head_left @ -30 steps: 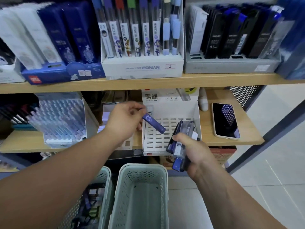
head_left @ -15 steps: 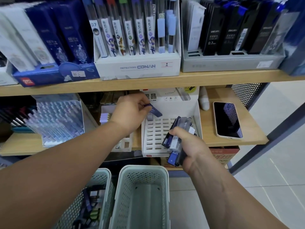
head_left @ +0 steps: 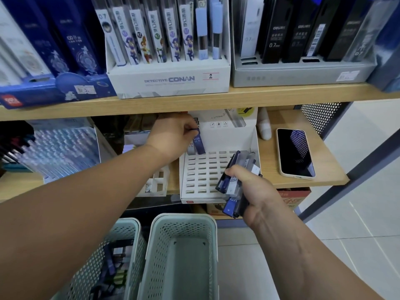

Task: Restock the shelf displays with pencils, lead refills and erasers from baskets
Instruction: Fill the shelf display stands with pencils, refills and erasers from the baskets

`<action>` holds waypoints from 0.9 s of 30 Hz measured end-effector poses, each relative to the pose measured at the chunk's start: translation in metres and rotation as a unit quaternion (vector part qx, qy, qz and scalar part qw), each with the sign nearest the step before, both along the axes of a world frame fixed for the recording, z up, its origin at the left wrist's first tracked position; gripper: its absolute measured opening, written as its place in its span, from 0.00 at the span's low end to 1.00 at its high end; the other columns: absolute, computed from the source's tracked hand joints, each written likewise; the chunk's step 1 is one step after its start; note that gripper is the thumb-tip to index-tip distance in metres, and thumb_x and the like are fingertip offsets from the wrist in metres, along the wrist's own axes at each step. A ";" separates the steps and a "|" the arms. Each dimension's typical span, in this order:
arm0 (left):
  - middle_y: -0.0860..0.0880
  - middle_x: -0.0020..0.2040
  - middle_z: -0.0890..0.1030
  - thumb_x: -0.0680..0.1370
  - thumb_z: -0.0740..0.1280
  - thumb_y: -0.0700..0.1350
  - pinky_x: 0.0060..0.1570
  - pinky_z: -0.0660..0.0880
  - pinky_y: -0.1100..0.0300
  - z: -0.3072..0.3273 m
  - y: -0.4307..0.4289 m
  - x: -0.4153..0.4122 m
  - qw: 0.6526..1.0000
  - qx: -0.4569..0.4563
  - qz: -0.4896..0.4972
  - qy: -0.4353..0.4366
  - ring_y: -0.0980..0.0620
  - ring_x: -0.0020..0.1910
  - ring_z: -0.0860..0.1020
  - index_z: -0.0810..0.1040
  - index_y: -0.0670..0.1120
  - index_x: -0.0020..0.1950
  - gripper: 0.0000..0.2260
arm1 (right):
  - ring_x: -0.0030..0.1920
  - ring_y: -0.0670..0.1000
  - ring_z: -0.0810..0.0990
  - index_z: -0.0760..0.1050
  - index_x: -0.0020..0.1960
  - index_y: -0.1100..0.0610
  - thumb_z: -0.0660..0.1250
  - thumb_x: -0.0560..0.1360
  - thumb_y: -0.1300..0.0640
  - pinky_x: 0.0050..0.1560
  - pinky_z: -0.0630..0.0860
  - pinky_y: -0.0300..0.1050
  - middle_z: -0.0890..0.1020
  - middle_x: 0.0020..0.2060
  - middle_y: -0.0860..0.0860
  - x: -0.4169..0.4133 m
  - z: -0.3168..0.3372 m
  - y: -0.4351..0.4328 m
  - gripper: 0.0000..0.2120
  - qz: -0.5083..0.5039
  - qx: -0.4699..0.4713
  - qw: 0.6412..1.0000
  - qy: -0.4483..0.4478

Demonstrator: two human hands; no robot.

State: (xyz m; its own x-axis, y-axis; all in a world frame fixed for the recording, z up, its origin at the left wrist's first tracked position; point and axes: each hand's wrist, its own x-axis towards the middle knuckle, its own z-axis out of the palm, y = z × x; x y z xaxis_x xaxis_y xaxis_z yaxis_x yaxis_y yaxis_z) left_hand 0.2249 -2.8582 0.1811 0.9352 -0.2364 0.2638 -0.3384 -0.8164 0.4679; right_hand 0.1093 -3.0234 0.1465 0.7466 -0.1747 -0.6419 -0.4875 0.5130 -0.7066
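Note:
My left hand (head_left: 173,135) pinches the top of a blue HB lead refill case (head_left: 199,144), held upright at the back left corner of the white slotted display box (head_left: 207,176) on the lower shelf. A second case stands just left of it, partly hidden by my hand. My right hand (head_left: 251,191) grips a bundle of several blue and clear lead refill cases (head_left: 233,182) over the box's front right corner. Most of the box's slots are bare.
A phone (head_left: 295,152) lies screen-up on the lower shelf right of the box. Two pale green baskets sit below: the right basket (head_left: 184,256) shows only its floor, the left basket (head_left: 112,263) holds stationery. Display boxes (head_left: 168,79) of refills line the upper shelf.
My left hand carried the single blue case back and up to the box's rear left corner and turned it upright. My right hand kept the bundle in about the same spot.

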 end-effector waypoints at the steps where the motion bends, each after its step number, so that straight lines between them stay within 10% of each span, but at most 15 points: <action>1: 0.49 0.51 0.85 0.79 0.70 0.43 0.52 0.74 0.60 0.000 0.000 0.000 1.000 0.007 0.000 0.000 0.50 0.50 0.81 0.84 0.46 0.54 0.06 | 0.36 0.58 0.86 0.81 0.55 0.62 0.74 0.70 0.63 0.32 0.82 0.52 0.87 0.44 0.61 0.000 0.000 0.000 0.14 0.000 0.001 1.000 -0.001; 11: 0.44 0.53 0.83 0.80 0.68 0.44 0.47 0.78 0.51 -0.009 0.001 0.001 0.981 0.134 -0.071 -0.117 0.39 0.49 0.81 0.86 0.45 0.54 0.08 | 0.43 0.60 0.87 0.81 0.56 0.61 0.74 0.70 0.62 0.46 0.83 0.64 0.87 0.44 0.60 -0.001 0.003 0.001 0.14 0.016 0.004 1.000 -0.011; 19: 0.43 0.50 0.77 0.76 0.69 0.39 0.36 0.79 0.48 -0.022 -0.001 -0.006 0.956 0.235 -0.103 -0.143 0.40 0.43 0.78 0.82 0.43 0.57 0.10 | 0.33 0.55 0.85 0.82 0.50 0.61 0.73 0.73 0.62 0.32 0.82 0.48 0.87 0.40 0.58 -0.007 0.011 -0.002 0.06 0.056 0.042 0.996 -0.048; 24: 0.47 0.52 0.81 0.80 0.67 0.45 0.46 0.78 0.54 -0.013 -0.006 -0.040 0.997 0.037 -0.041 -0.062 0.48 0.47 0.80 0.82 0.47 0.60 0.10 | 0.28 0.52 0.83 0.81 0.50 0.61 0.72 0.73 0.62 0.26 0.77 0.42 0.86 0.36 0.56 -0.007 0.012 -0.001 0.06 0.060 0.034 0.996 -0.065; 27: 0.52 0.35 0.81 0.82 0.65 0.48 0.33 0.73 0.61 -0.016 -0.018 -0.083 0.946 -0.210 0.028 0.247 0.56 0.31 0.77 0.82 0.49 0.47 0.08 | 0.32 0.56 0.84 0.81 0.50 0.64 0.73 0.72 0.62 0.30 0.81 0.48 0.85 0.37 0.59 -0.005 0.011 0.003 0.09 0.061 0.014 0.996 -0.062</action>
State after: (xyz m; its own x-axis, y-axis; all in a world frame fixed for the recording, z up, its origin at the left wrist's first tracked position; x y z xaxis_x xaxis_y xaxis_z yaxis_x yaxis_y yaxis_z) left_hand 0.1419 -2.8765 0.1653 0.9768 -0.1541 -0.1485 0.0443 -0.5334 0.8447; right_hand 0.1047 -3.0201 0.1572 0.8352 -0.0605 -0.5466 -0.4573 0.4757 -0.7514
